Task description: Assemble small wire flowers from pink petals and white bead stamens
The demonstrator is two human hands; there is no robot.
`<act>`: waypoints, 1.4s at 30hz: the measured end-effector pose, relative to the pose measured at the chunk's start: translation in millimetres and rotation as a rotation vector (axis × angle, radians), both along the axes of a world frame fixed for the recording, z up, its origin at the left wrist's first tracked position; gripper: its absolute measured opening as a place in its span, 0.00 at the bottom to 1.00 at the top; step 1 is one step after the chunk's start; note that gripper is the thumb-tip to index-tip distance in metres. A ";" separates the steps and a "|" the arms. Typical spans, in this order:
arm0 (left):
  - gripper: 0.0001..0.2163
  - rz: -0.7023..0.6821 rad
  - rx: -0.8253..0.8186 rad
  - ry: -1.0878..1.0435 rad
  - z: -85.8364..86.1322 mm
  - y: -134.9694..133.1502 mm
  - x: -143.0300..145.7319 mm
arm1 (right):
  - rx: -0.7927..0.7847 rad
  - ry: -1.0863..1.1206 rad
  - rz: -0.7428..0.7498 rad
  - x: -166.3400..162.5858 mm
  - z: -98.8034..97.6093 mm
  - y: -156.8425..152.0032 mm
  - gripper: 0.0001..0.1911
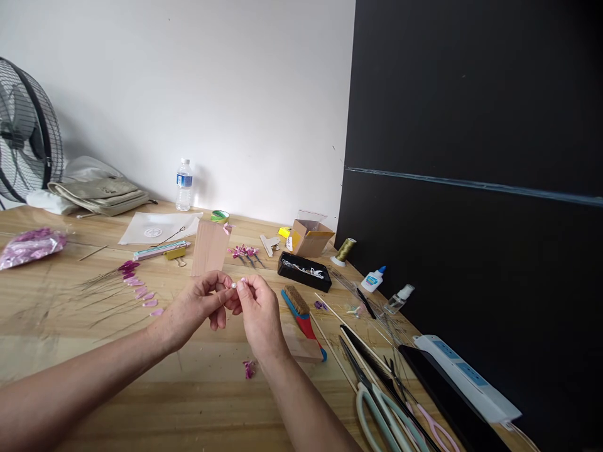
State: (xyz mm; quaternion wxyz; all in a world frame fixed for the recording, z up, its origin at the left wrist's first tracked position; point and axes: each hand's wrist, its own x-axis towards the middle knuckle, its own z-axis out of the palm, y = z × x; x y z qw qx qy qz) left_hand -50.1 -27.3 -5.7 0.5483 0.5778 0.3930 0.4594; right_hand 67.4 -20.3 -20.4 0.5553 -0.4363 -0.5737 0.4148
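Above the middle of the table, my left hand (210, 301) and my right hand (260, 307) meet fingertip to fingertip, both closed in a pinch. A small white pearl bead (233, 285) shows at my left thumb and fingertips. Right beside it my right thumb presses on my forefinger, with a tiny pale bit at the tip that is too small to name. Behind my hands stands a wooden block (210, 246) with a pink petal piece (228, 228) at its top corner. Left of them lie wired pink petals (141, 292) in a row; purple blossoms (249, 369) lie nearer me.
To the right are a brush (301, 314), large scissors (377, 395), a black comb (367, 351), a glue bottle (374, 279) and a power strip (464, 373). Farther back stand a black tray (304, 273), a cardboard box (311, 235) and a water bottle (184, 185).
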 end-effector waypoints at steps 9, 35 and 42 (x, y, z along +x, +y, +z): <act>0.09 -0.001 -0.056 -0.074 -2.6 4.2 -2.4 | -0.022 0.072 0.073 5.8 2.4 3.7 0.09; 0.08 0.033 -0.046 -0.055 -4.2 5.3 -3.0 | 0.290 -0.351 -0.100 11.1 8.2 -2.3 0.06; 0.09 0.050 -0.029 0.006 -4.3 9.0 -4.8 | 0.271 -0.285 -0.074 9.3 9.1 -3.5 0.06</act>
